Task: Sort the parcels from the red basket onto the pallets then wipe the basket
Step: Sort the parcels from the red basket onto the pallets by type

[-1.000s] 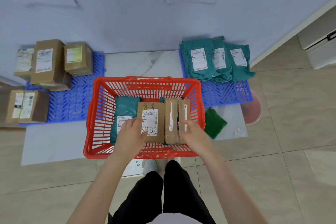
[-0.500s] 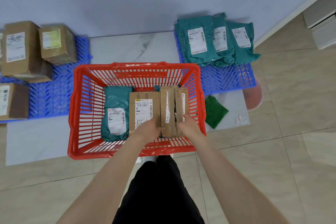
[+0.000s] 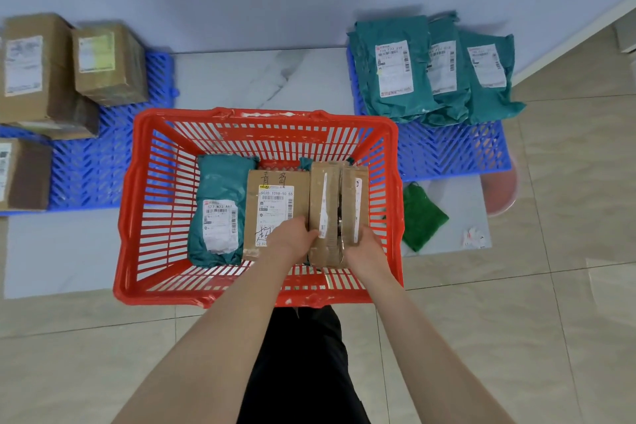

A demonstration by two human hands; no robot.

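Grip set for lifting

The left hand (image 3: 292, 237) and right hand (image 3: 364, 248), fingers curled, clasp opposite sides of the taped box (image 3: 335, 196), upright inside the red basket (image 3: 265, 113) (tight beside the flat box (image 3: 272, 196), hence both hands). Cardboard likely goes to the left pallet (image 3: 89, 169).

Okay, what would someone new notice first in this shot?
The red basket at centre, where the left hand and right hand clasp a taped cardboard parcel from either side. Beyond it, brown boxes sit on the left blue pallet and teal bags lie on the right blue pallet.
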